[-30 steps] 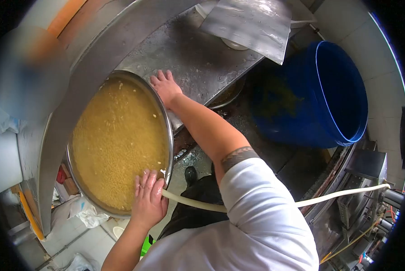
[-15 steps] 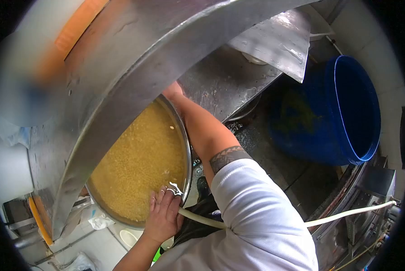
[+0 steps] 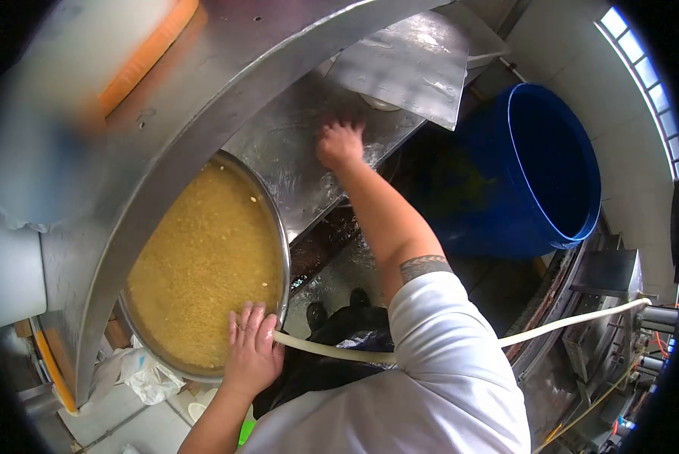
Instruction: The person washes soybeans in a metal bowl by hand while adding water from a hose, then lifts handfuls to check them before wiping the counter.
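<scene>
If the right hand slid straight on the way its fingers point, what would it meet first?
Most likely the tilted steel sheet just beyond the right hand, or the white thing under its edge; depth is unclear.

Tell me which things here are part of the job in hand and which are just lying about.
In use: steel basin of yellow grain; white hose; left hand, holding the hose at the basin's rim; right hand, flat on the steel counter.
Lying about: blue tub; metal sheet; white plastic bags.
</scene>
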A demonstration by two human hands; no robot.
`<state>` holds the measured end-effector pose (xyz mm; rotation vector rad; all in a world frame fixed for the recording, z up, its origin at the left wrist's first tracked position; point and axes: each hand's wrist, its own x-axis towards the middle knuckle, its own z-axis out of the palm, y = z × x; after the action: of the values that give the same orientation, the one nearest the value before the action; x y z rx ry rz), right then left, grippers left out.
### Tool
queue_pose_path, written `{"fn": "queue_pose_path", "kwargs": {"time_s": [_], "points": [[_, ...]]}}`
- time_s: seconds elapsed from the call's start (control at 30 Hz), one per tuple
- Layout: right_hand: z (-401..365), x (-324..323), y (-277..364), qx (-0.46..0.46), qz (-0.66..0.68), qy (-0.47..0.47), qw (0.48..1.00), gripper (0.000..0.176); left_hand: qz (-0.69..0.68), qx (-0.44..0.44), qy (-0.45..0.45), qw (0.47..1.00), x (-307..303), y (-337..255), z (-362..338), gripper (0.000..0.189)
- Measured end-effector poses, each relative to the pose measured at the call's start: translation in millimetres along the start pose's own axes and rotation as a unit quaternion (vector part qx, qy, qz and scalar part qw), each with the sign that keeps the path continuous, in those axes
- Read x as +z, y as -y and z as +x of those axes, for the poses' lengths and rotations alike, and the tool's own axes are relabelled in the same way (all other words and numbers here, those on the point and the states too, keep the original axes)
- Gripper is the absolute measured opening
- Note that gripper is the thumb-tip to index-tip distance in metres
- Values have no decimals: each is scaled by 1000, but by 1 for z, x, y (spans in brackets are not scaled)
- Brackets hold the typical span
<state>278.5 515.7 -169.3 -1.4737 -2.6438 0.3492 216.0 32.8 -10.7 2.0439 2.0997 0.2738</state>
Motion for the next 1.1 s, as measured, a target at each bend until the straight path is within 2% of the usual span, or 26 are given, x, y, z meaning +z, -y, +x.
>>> {"fn": "queue_pose_path", "kwargs": {"time_s": [0.13, 0.23, 0.47, 0.53, 0.8, 0.87, 0.9, 0.97, 1.1], "points": [[-2, -10, -39, 66, 8, -18, 998, 64, 2, 2, 2, 1000, -3, -1, 2, 64], [3, -3, -49, 108, 27, -96, 989, 77, -1, -4, 5, 1000, -3, -1, 2, 66], [12, -8, -52, 87, -23, -106, 990, 79, -6, -6, 9, 1000, -4, -3, 4, 66], [12, -16, -51, 93, -36, -33, 994, 81, -11, -14, 12, 1000, -5, -4, 4, 66], [9, -5, -55, 118, -25, -74, 990, 86, -13, -12, 2, 1000, -7, -7, 5, 64], [4, -3, -63, 93, 60, -94, 989, 88, -11, -10, -5, 1000, -6, -8, 6, 63], [3, -4, -62, 91, 57, -97, 989, 88, -9, -10, -6, 1000, -5, -8, 6, 63], [6, 0, -57, 151, 65, -147, 975, 89, -8, -10, -4, 1000, -5, -7, 6, 61], [22, -10, -56, 186, 43, -100, 976, 91, 0, -16, 20, 1000, -5, -5, 4, 55]]}}
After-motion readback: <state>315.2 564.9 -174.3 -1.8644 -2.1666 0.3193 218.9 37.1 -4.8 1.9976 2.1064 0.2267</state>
